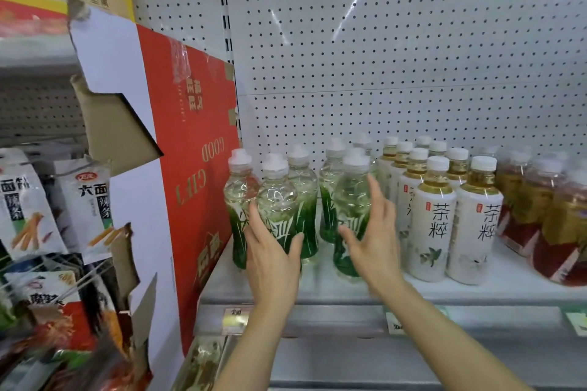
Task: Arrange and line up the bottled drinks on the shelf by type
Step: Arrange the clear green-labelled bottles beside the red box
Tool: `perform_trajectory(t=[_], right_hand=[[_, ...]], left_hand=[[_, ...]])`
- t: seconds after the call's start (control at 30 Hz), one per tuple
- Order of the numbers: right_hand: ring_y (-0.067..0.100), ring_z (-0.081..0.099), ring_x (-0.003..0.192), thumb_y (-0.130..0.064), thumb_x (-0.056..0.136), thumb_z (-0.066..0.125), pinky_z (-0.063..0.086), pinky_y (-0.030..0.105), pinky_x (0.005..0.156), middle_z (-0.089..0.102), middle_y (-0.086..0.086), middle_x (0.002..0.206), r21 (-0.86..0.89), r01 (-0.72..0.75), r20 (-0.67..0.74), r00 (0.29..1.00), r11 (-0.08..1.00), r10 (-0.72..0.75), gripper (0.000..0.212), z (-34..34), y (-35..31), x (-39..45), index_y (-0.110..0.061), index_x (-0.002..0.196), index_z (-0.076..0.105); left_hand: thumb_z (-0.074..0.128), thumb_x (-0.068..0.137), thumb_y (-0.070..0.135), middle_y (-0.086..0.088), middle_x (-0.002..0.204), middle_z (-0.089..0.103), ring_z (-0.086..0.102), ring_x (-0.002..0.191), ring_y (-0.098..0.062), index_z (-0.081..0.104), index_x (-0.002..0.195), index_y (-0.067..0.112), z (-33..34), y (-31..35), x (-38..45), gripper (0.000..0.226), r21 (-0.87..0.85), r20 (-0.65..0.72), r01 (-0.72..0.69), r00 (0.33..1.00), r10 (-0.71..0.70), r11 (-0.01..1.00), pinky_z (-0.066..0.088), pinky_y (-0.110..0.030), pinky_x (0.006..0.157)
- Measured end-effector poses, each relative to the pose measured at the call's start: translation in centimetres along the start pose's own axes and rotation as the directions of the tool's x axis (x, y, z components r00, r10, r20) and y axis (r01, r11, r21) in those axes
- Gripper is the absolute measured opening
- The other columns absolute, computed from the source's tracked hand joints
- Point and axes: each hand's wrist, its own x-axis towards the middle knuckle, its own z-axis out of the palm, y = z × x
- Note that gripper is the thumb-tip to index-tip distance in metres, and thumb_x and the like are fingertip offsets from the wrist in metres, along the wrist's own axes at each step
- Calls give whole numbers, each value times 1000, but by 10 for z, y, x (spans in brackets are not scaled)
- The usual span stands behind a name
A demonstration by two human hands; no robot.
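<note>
Currently: left hand (274, 255) wrapped round front green-label bottle (277, 200), thumb on its right side, fingers on its left. Right hand (373, 236) fingers straight and spread, flat against second front green-label bottle (352, 200), no grip. Both bottles upright on white shelf (333, 287), left end, beside red gift carton (193, 149). More green-label bottles (301, 181) behind. White-label tea bottles (433, 219) just right, lined in rows; red-label bottles (552, 216) further right.
</note>
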Motion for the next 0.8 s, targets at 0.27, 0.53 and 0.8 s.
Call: perform_trajectory(t=[0.27, 0.53, 0.8], right_hand=[[31, 58, 92, -19, 89, 70, 55, 45, 67, 35, 22, 141, -301, -58, -97, 995, 952, 30, 105, -5, 24, 20, -32, 155, -10], [29, 18, 149, -34, 91, 66, 23, 46, 120, 17, 14, 162, -237, 81, -130, 985, 968, -114, 91, -9, -2, -7, -14, 158, 7], [-9, 41, 133, -44, 80, 77, 37, 35, 115, 44, -22, 147, 596, -128, 130, 990, 793, 62, 87, -8, -51, -39, -47, 149, 24]], left_hand=[[75, 87, 38, -13, 158, 37, 39, 144, -29, 18, 156, 5, -2, -12, 0, 96, 15, 125, 102, 987, -103, 995, 37, -38, 113], [78, 82, 45, -9, 157, 41, 36, 145, -26, 30, 155, 9, -8, -19, 3, 94, -89, 146, 150, 980, -136, 985, 32, -40, 115], [76, 82, 48, 12, 144, 52, 48, 133, -7, 43, 148, 27, -12, 31, -22, 77, -277, 236, -102, 957, 171, 955, 37, -24, 113]])
